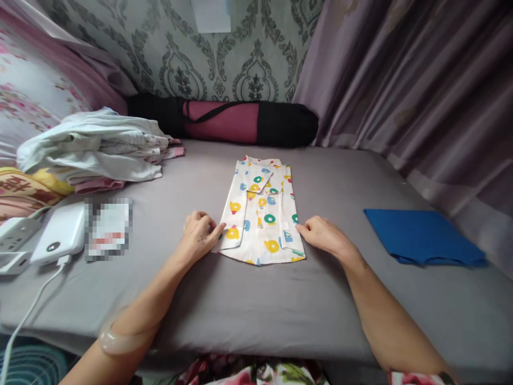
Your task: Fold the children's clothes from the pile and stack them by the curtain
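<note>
A white child's shirt [260, 235] printed with colourful motifs lies in the middle of the grey sheet. Its collar points away from me, and both sides with their sleeves are folded inward over the body. My left hand [200, 232] is closed at the shirt's lower left edge, thumb on the fabric and fingers curled. At the lower right edge, my right hand [324, 234] pinches the cloth between thumb and fingers. The undersides of the fingers are partly hidden on both hands.
Folded blue cloth [425, 235] lies at the right. A pile of light clothes [100, 144] sits at the back left, above a white power bank [62, 232] with a cable and a blurred packet [110, 230]. A black and maroon long bag [222, 122] rests against the wall.
</note>
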Demonstrator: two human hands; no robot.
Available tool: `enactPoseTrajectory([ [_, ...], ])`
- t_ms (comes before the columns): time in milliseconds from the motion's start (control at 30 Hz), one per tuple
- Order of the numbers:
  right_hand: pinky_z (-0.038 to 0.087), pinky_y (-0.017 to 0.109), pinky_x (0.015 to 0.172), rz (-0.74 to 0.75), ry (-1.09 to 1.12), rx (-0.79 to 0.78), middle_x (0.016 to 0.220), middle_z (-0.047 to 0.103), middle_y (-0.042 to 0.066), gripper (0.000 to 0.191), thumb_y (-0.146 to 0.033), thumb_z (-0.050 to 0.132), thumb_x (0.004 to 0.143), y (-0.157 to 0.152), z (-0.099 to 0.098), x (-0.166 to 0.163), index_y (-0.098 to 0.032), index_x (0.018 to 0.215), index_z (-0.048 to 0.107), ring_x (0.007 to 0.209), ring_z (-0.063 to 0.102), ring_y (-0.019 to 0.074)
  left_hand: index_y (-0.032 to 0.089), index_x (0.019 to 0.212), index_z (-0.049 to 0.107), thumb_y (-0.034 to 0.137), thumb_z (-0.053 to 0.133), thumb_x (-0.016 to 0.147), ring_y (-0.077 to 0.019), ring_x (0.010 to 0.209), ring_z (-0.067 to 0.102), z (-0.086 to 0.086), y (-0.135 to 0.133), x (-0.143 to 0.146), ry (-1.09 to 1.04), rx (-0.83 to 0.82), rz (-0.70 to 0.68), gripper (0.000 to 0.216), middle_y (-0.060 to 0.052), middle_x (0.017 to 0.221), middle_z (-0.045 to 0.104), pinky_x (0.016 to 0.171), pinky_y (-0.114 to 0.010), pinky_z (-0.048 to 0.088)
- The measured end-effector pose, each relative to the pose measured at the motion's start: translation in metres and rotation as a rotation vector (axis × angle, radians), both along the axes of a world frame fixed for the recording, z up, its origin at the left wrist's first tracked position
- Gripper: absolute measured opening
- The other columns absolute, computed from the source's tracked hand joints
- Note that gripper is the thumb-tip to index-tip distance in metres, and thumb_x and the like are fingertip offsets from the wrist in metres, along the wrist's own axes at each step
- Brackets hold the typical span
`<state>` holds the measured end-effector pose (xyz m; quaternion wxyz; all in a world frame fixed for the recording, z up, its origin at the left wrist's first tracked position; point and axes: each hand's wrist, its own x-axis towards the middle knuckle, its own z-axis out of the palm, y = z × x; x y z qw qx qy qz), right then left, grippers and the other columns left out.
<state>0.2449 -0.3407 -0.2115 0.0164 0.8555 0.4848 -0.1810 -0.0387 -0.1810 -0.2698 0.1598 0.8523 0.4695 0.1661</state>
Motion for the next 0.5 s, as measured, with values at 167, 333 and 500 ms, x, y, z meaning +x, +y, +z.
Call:
enactPoseTrajectory([
  [167, 0.024, 0.026, 0.05, 0.097, 0.048, -0.009, 0.064, 0.061, 0.004, 0.038, -0.048, 0.047, 0.084, -0.002, -0.005, -0.004, -0.02, 0.059, 0.057, 0.058, 0.053, 0.014, 0.018, 0.069, 0.064, 0.049, 0.056, 0.078, -0.0261, 0.098, 0.051, 0.005, -0.006, 0.005, -0.006, -0.082, -0.052, 0.033, -0.01, 0.1, 0.055, 0.088, -0.041, 0.042],
  [333, 0.026, 0.024, 0.048, 0.133, 0.139, 0.051, 0.058, 0.058, 0.0, 0.031, -0.037, 0.051, 0.082, -0.006, -0.001, -0.005, -0.019, 0.056, 0.049, 0.054, 0.052, 0.011, 0.018, 0.067, 0.058, 0.056, 0.054, 0.079, -0.0175, 0.071, 0.053, 0.016, -0.01, 0.008, -0.07, -0.247, -0.118, 0.04, -0.004, 0.075, 0.057, 0.066, -0.03, 0.043],
  [500, 0.035, 0.019, 0.042, -0.045, 0.502, 0.103, 0.056, 0.063, 0.0, 0.022, -0.041, 0.052, 0.085, -0.004, 0.003, -0.007, -0.019, 0.08, 0.053, 0.045, 0.054, 0.0109, 0.017, 0.09, 0.058, 0.061, 0.058, 0.077, -0.0125, 0.056, 0.051, 0.027, -0.016, 0.009, -0.224, -0.516, -0.058, 0.045, 0.002, 0.063, 0.059, 0.051, -0.023, 0.037],
])
